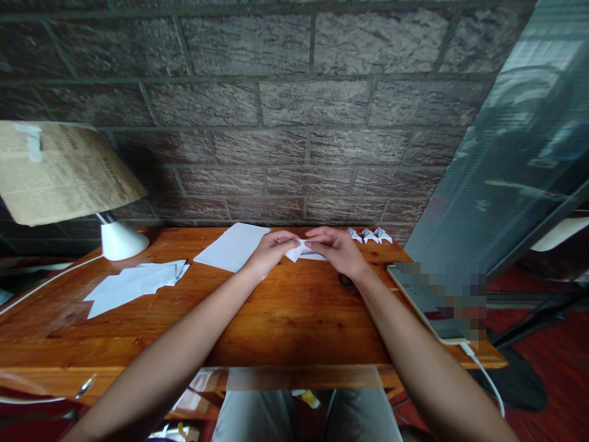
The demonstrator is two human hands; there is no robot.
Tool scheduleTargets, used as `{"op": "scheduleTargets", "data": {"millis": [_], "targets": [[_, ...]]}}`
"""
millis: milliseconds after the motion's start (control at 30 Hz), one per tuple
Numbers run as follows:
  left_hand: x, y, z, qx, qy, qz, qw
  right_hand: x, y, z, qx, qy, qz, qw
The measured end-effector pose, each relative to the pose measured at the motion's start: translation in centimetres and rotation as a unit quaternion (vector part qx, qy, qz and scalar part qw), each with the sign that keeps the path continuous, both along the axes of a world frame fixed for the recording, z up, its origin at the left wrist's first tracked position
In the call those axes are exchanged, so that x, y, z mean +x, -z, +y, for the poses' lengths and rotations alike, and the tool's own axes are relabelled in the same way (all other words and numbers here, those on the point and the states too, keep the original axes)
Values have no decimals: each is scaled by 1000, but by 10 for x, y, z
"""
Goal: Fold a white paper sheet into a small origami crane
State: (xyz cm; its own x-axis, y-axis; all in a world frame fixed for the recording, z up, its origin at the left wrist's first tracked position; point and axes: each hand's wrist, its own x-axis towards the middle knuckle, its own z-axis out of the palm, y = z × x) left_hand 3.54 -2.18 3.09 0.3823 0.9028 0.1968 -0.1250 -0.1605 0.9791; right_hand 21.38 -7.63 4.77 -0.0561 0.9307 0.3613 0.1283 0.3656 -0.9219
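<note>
Head view shows the left hand point(269, 253) and right hand point(338, 250), each grip pinched shut on a small folded paper point(304, 250) held flat near the desk's point(294, 313) far edge, apparently to steady a crease.

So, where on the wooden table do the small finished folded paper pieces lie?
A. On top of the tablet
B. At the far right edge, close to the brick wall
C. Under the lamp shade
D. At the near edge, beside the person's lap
B: the three small folded paper pieces sit in a row at the far right of the table, by the brick wall, just beyond the right hand.
</note>
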Motion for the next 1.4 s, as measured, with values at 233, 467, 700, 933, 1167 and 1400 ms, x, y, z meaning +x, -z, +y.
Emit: {"op": "scheduleTargets", "data": {"millis": [233, 467, 700, 933, 1167, 1400], "targets": [[1, 3, 5, -36, 9, -19, 999, 0, 2, 2, 10, -7, -7, 1000], [1, 1, 1, -52, 19, -28, 998, -1, 4, 3, 17, 8, -4, 1000], [0, -4, 1, -114, 92, -102, 984, 1, 2, 4, -1, 67, 41, 997], [2, 2, 0, -141, 87, -145, 975, 1, -1, 2, -13, 97, 64, 993], [6, -3, -8, -76, 112, -159, 978, 5, 0, 4, -74, 112, 119, 984], [10, 2, -10, 12, 22, -75, 997, 0, 1, 3, -91, 48, 95, 990]]}}
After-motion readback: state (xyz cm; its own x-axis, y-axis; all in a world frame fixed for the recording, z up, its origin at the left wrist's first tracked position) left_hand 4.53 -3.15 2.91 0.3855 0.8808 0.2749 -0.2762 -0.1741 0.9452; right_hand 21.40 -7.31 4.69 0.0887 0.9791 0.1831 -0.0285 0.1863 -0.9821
